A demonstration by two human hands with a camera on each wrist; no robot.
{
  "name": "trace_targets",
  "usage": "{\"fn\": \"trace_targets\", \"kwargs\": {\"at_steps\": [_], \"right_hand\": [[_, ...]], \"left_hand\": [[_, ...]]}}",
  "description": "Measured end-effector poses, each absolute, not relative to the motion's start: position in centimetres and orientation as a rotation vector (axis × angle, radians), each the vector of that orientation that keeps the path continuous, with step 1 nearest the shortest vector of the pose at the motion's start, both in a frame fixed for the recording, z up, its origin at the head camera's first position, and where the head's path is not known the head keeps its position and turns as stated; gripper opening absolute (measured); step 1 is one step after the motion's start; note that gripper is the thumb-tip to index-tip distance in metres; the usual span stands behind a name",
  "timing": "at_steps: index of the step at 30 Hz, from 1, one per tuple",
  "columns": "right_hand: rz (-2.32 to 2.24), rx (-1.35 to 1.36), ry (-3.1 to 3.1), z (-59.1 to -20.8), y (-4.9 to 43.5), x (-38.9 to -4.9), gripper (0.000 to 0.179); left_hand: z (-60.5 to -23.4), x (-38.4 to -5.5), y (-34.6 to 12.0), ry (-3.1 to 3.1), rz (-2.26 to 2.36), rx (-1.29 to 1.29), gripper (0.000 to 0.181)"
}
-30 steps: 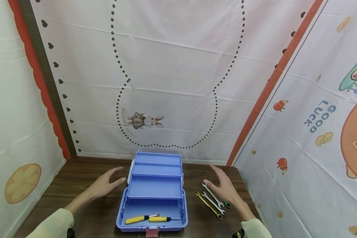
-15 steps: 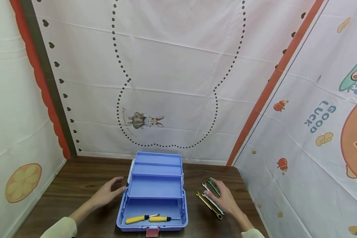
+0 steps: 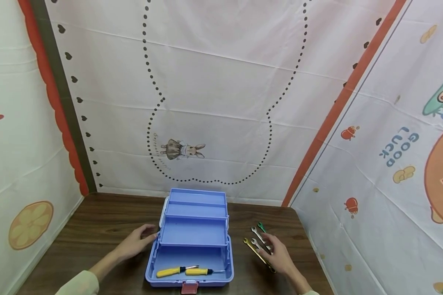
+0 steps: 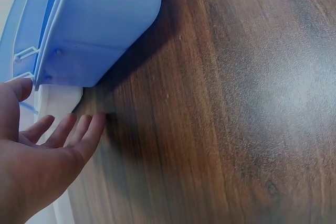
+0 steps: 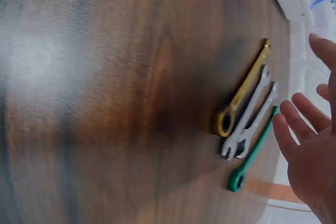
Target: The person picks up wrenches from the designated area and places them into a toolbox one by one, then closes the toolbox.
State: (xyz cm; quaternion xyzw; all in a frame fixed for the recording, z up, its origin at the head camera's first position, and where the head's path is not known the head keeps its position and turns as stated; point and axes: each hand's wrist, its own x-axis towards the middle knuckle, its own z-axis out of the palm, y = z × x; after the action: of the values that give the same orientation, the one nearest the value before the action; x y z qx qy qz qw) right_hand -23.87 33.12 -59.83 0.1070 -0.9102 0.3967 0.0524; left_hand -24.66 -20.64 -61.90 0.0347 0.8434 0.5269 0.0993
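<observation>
A blue toolbox (image 3: 212,282) stands open on the table, its stepped trays raised at the back. In its bottom compartment lie two yellow-handled screwdrivers, the left screwdriver (image 3: 169,271) and the right screwdriver (image 3: 198,271). My left hand (image 3: 133,243) is at the box's left side, fingers relaxed and holding nothing; whether the thumb touches is unclear. Over the wrenches hovers my right hand (image 3: 279,255), fingers spread and loosely bent. Beneath it lie a gold wrench (image 5: 244,86), two silver wrenches, one the nearer silver wrench (image 5: 250,111), and a green wrench (image 5: 255,153).
The dark wood table (image 3: 107,221) ends at a white printed cloth (image 3: 221,90) behind, with more cloth on both sides. A red latch (image 3: 189,288) sticks out from the toolbox front.
My right hand has come down and toward me over the wrenches. My left hand has moved slightly lower and right, closer to the toolbox's side. The toolbox and screwdrivers stay put.
</observation>
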Motion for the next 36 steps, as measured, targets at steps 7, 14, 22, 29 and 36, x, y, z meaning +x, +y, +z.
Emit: {"fn": "trace_targets", "kwargs": {"at_steps": [7,14,22,29,36], "right_hand": [[1.173,0.391,-2.744,-61.2,32.8,-23.5,0.051],[1.245,0.47,-2.797,-62.0,32.4,-23.6,0.05],[1.228,0.39,-2.803,-62.5,32.4,-23.5,0.04],[1.228,0.407,-2.793,-63.0,32.1,-23.0,0.035],[1.127,0.406,-2.779,-63.6,31.5,-23.4,0.034]], "left_hand": [[-62.3,-24.4,-20.1,2.239,1.771,0.0,0.063],[-62.1,-24.0,-19.8,2.043,1.889,-0.093,0.061],[-62.5,-23.9,-20.0,1.991,1.885,-0.091,0.061],[-62.7,-23.8,-20.0,1.992,1.855,-0.017,0.056],[-62.6,-23.9,-20.1,1.996,1.835,0.009,0.055]]}}
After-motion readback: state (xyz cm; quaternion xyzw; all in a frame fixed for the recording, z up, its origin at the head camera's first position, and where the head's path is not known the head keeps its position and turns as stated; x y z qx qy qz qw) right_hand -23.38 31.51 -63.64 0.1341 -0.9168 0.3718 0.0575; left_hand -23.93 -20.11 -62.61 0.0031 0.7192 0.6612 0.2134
